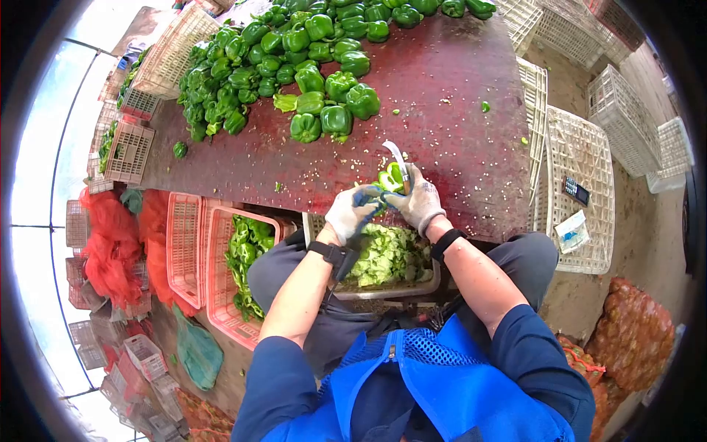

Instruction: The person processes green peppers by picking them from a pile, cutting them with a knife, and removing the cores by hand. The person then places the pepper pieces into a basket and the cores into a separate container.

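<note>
Both gloved hands meet over the near edge of the dark red table (456, 140). My right hand (420, 200) is closed around a small knife (395, 151) with a curved blade pointing away from me, and touches a cut green pepper (391, 177). My left hand (351, 213) has its fingers closed at the near side of the pepper pieces; what exactly they grip is partly hidden. Below the hands, between my knees, a crate (436, 278) holds pale green pepper scraps (387, 255). Whole green peppers (335, 119) lie beyond the hands.
A large pile of green peppers (294, 40) covers the far left tabletop. A pink crate (213, 295) with cut peppers stands at my left. On a white crate (600, 147) at the right lie a phone (576, 191) and a packet (572, 231). Full net sacks (632, 331) are at lower right.
</note>
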The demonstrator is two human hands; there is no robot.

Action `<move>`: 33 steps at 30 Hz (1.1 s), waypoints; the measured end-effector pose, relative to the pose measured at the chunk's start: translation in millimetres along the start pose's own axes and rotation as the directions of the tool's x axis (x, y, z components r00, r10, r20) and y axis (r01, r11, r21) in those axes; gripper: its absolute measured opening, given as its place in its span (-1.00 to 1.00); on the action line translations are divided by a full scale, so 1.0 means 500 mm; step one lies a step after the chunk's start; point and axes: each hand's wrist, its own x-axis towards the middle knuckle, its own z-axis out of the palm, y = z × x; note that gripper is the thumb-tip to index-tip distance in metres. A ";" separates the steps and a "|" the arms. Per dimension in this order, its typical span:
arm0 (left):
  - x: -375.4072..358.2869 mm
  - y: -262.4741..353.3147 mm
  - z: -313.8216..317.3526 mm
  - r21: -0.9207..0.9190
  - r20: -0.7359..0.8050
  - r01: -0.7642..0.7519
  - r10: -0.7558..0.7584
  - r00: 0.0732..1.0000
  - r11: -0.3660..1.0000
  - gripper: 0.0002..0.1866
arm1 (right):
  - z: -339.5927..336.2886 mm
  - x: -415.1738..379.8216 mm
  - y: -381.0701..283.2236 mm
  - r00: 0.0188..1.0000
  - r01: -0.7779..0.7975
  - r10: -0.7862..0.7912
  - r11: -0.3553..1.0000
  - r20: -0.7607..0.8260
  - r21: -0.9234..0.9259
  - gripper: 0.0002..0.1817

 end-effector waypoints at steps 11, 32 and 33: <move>-0.054 0.062 0.010 -0.040 0.040 0.072 -0.071 0.997 0.997 -0.65 | -0.025 -0.009 0.015 0.974 -0.223 0.181 0.864 0.135 0.451 -0.48; 0.052 0.047 0.109 0.803 -0.051 -0.100 0.234 0.971 0.588 -0.62 | -0.009 0.005 0.069 0.999 -0.034 0.028 0.960 0.025 0.276 -0.71; 0.058 0.024 0.105 0.781 -0.046 -0.181 0.344 0.938 0.598 -0.64 | -0.011 0.005 0.068 1.000 -0.028 0.025 0.959 0.012 0.282 -0.72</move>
